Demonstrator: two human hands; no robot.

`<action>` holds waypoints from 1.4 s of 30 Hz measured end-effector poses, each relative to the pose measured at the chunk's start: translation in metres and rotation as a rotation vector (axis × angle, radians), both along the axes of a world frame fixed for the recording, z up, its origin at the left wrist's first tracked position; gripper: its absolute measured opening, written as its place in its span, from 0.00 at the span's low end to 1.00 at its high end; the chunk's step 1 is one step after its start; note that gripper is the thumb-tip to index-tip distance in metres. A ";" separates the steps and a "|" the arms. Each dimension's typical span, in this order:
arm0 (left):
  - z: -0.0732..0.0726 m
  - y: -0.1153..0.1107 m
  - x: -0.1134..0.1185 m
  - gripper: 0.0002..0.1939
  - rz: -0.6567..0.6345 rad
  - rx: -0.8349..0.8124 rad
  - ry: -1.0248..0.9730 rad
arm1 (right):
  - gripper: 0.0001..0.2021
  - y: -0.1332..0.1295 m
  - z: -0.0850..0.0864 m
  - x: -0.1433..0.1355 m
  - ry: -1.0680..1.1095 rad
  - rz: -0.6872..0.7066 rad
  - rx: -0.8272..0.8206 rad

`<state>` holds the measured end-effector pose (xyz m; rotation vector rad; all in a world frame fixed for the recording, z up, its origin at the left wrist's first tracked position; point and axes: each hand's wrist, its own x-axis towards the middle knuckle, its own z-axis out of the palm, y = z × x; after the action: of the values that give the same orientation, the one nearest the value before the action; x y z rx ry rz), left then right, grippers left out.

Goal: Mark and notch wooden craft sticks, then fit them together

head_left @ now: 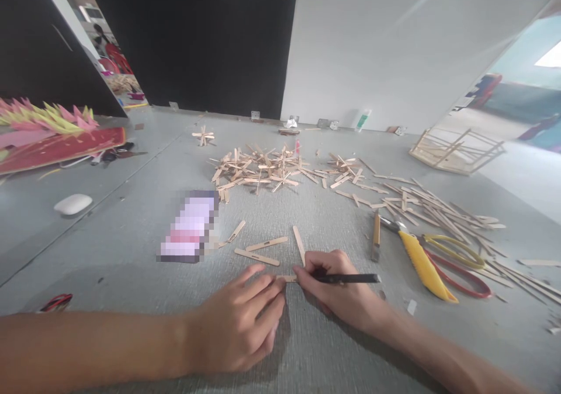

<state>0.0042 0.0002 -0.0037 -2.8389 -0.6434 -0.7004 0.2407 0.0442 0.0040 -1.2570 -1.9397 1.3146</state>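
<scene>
My left hand rests on the grey surface. Its fingers are close together, and the fingertips press on one end of a wooden craft stick. In my right hand is a slim black pen-shaped tool, pinched low against the same stick; its tip is hidden by the fingers. Another craft stick points away just beyond the right hand. Two craft sticks with a small slot in the middle, one nearer and one behind it, lie ahead of my left hand.
A blurred-out phone lies to the left, beyond it a white mouse-shaped object. A pile of sticks spreads ahead. At right are a yellow cutter, red-and-yellow-handled pliers, long thin strips and a stick frame.
</scene>
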 end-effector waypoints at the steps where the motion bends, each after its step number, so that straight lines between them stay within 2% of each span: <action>1: 0.000 0.000 0.000 0.16 -0.002 0.001 -0.003 | 0.21 0.000 0.000 0.000 0.001 0.000 -0.003; 15: 0.001 0.001 0.000 0.15 -0.004 -0.007 -0.013 | 0.22 0.001 0.006 -0.002 0.021 -0.010 -0.044; 22: 0.002 0.001 0.001 0.16 -0.017 -0.007 -0.011 | 0.20 0.003 0.000 0.000 0.069 -0.045 -0.158; 33: -0.001 0.001 0.001 0.16 -0.003 -0.005 0.008 | 0.20 0.004 -0.006 0.001 0.075 -0.060 -0.149; 42: 0.001 0.001 0.002 0.16 -0.008 -0.003 -0.013 | 0.20 0.003 -0.007 0.000 0.078 -0.064 -0.130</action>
<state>0.0057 0.0011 -0.0023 -2.8432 -0.6359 -0.7200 0.2411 0.0468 -0.0034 -1.2978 -1.7712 1.4551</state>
